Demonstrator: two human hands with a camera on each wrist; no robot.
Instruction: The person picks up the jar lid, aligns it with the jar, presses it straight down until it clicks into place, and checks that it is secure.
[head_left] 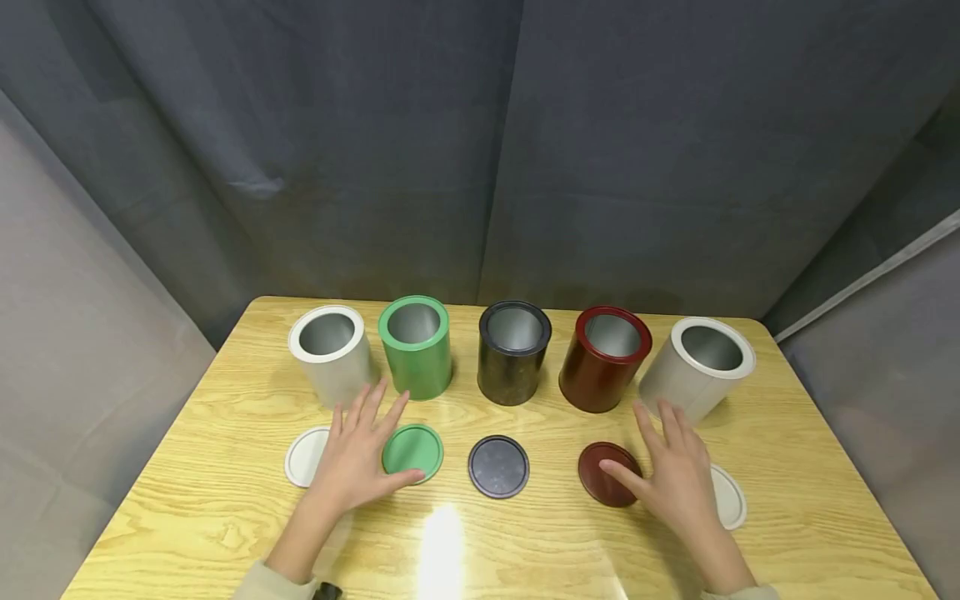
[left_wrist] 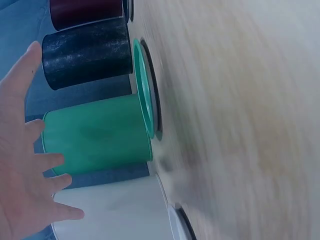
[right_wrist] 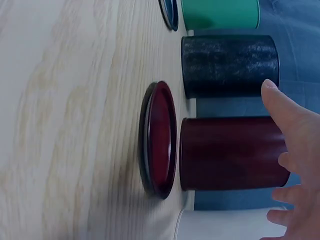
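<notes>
Five open-topped cans stand in a row: a white can (head_left: 339, 367) at the left, then a green can (head_left: 420, 367), a black can (head_left: 510, 375), a dark red can (head_left: 597, 379) and another white can (head_left: 678, 387). Before each lies a round lid of its colour: white (head_left: 303, 458), green (head_left: 413, 452), black (head_left: 498, 467), dark red (head_left: 606, 487), white (head_left: 727, 497). My left hand (head_left: 355, 458) hovers with spread fingers above the left white and green lids. Over the red and right white lids hangs my right hand (head_left: 675, 479), fingers spread. Both hold nothing.
The cans and lids are on a light wooden table (head_left: 480, 550) with rounded back corners. Dark grey curtains (head_left: 375, 167) hang right behind its back edge. Paler grey curtains (head_left: 82, 333) flank it on both sides.
</notes>
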